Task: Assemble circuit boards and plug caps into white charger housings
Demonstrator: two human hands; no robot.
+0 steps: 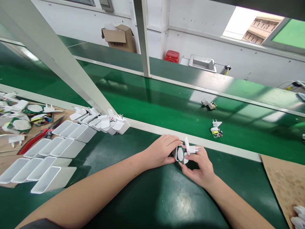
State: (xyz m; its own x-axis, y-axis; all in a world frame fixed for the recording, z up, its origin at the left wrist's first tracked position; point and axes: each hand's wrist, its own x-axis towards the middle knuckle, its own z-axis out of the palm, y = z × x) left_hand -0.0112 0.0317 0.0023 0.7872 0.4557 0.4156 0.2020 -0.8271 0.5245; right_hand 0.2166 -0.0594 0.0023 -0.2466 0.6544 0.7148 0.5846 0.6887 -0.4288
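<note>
Near the middle of the green worktop, my left hand [163, 152] is closed around a white plastic charger case [175, 153], mostly hidden by its fingers. My right hand [201, 165] pinches a green circuit board [181, 155] bearing a round white pad, at the case's open end. Joined to the board, a white two-pin plug piece [190, 149] stands out with its pins pointing right. How deep the board sits in the case I cannot tell.
To the left stand rows of open white cases [51, 173], some filled ones [105, 122], red-handled pliers [33, 141] and a pile of boards [21, 124]. Two board-and-plug assemblies lie on the green belt [162, 105]. Cardboard [283, 178] is at right; a slanted post [66, 66] rises at left.
</note>
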